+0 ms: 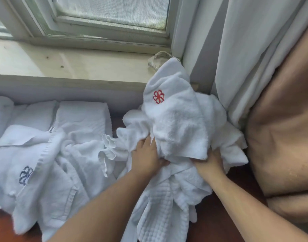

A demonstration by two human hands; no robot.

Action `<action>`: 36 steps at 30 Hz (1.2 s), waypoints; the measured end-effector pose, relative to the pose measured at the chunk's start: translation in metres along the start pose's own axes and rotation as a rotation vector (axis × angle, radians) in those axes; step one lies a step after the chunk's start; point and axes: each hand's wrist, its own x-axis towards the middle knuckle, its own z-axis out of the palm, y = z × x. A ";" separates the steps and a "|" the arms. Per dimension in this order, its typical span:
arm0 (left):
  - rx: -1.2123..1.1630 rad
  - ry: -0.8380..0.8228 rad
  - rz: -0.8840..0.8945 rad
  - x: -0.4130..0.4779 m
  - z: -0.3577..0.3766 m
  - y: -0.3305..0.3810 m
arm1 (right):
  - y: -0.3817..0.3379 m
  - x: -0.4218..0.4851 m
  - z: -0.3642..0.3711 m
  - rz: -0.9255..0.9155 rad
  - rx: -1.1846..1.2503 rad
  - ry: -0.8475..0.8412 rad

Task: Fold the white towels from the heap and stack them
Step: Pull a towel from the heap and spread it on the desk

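Nearest me, a white waffle-weave cloth (160, 212) trails down over the red-brown surface (219, 217), part of the same tangle. Just beyond it my left hand (146, 156) is pushed into the heap of white towels (132, 123). Its fingers run up into a fold and the thumb curls across, so it grips a bunch of the white terry towel with a red flower emblem (177, 123).

My right hand (209, 162) comes in under that towel's lower hem on the right. The cloth drapes over its fingers, so I cannot tell how tightly they close. I judge that I take it from both sides to lift this one towel free of the tangle before any folding starts.

To the left lies a crumpled white robe-like cloth with a dark blue emblem (27, 173). Beyond it, flat folded white towels (83, 112) sit side by side against the wall, likely my stack, kept apart from the heap.

Farther off are the pale window sill (62, 62), a clear glass object (157, 62) at its right end, a white curtain (254, 49) and, to the right, a tan cushion (280, 128).
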 end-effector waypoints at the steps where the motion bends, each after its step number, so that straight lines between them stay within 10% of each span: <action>1: 0.007 -0.008 -0.002 0.004 0.000 -0.001 | 0.000 0.002 -0.003 -0.015 -0.005 0.001; 9: -0.075 -0.114 0.079 -0.019 -0.030 -0.018 | -0.002 -0.039 -0.036 -0.137 -0.166 -0.207; 17: -0.151 0.077 -0.045 -0.118 -0.071 -0.065 | -0.039 -0.118 -0.015 -0.289 -0.940 -0.091; 23: 0.041 0.510 -0.274 -0.172 -0.115 -0.133 | -0.105 -0.153 0.033 -0.509 -0.433 -0.402; 30: -0.237 0.366 -0.545 -0.177 -0.134 -0.217 | -0.146 -0.166 0.108 -0.064 0.001 -0.805; 36: -0.393 0.290 -0.578 -0.145 -0.124 -0.245 | -0.155 -0.169 0.152 0.072 0.029 -0.822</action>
